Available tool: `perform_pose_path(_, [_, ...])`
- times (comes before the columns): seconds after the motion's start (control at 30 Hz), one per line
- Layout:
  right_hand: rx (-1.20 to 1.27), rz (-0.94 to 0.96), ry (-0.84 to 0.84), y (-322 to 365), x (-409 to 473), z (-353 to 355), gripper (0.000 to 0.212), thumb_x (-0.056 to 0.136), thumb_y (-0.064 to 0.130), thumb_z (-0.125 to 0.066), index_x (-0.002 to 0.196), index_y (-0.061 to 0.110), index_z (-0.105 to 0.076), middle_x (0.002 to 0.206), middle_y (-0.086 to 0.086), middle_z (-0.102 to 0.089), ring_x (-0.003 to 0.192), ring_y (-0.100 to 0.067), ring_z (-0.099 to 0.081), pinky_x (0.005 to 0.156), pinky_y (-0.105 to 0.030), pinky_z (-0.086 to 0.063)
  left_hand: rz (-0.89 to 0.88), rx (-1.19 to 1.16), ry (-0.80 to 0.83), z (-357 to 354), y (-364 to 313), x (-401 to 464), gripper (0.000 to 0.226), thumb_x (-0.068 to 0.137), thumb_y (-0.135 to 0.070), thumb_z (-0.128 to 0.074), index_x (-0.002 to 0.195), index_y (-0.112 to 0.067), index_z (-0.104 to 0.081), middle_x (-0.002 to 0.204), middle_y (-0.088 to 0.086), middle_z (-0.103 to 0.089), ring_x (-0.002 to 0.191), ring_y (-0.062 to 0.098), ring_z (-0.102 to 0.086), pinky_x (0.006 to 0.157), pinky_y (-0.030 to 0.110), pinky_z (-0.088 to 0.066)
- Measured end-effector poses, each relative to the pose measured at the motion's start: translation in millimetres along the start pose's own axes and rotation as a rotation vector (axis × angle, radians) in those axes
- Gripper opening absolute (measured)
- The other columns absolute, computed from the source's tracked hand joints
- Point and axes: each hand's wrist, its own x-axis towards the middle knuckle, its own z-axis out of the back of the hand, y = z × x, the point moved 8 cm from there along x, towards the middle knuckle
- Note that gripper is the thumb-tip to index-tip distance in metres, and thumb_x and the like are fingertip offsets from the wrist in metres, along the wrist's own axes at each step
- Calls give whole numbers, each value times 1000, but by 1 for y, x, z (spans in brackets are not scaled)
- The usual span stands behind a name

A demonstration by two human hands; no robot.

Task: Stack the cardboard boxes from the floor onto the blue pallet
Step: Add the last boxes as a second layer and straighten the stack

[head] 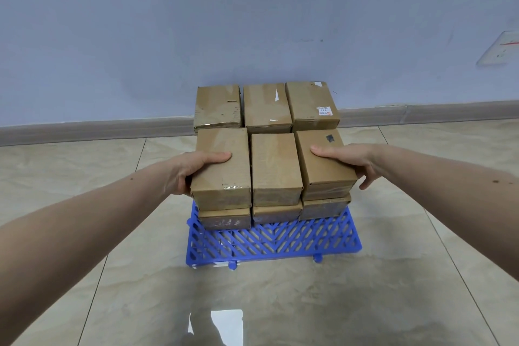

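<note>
Grip first: left hand (pixel 193 171) clamped on the outer side of the front-left box (pixel 222 168), thumb flat across its top, fingers curled down the left face. Right hand (pixel 348 160) pressed against the outer side of the front-right box (pixel 323 161), thumb lying on its top, fingers spread down the right face past the near corner. Both bare forearms stretched in from the lower corners.

Then by size. Pale blue-grey wall (pixel 252 8) filling the upper half, lightly scuffed, with a white panel (pixel 502 49) at the far right edge. Beige tiled floor (pixel 393 275) below, glossy, crossed by thin grout lines, carrying a bright window reflection (pixel 226 326) near the bottom edge. Grey skirting board (pixel 84 129) running along the foot of the wall.

Blue pallet (pixel 275 241) flat on the floor, close to the wall, its lattice bare along the near strip. Cardboard boxes (pixel 275 166) stacked on it in two visible layers, three across in front and three behind, packed side by side, all taped shut. Small white label (pixel 324 110) stuck on the back-right box (pixel 310 102); dark smudge (pixel 330 138) marked on the front-right one.
</note>
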Motion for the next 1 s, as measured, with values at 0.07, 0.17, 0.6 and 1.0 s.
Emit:
perform_pose_path(0.07, [5, -1, -4, 0, 0, 0, 123, 46, 83, -66, 146, 18, -35, 137, -14, -52, 123, -35, -51, 108, -62, -32, -9, 1, 4, 1, -1, 0, 105, 24, -52, -93, 115, -11, -60, 107, 13, -70, 97, 30, -67, 77, 43, -56])
perform_pose_path(0.17, [15, 2, -8, 0, 1, 0, 119, 51, 82, -66, 146, 17, -35, 136, -15, -52, 122, -35, -51, 108, -63, -31, -12, -14, 25, 2, -1, 1, 118, 7, -48, -95, 114, -11, -60, 105, 13, -71, 95, 30, -68, 74, 44, -57])
perform_pose_path(0.6, [-5, 24, -41, 2, 5, 2, 118, 59, 82, -61, 151, 15, -30, 153, -12, -36, 138, -37, -36, 111, -58, -30, 26, 18, 28, -4, 2, 0, 80, 51, -43, -86, 119, -12, -57, 112, 14, -68, 100, 31, -66, 85, 50, -53])
perform_pose_path(1.0, [20, 33, -65, 3, 2, -1, 113, 59, 84, -61, 145, 14, -37, 142, -13, -47, 129, -35, -46, 108, -58, -35, 15, 4, 25, -2, 3, 0, 83, 49, -47, -88, 117, -12, -58, 112, 13, -68, 102, 30, -66, 88, 51, -53])
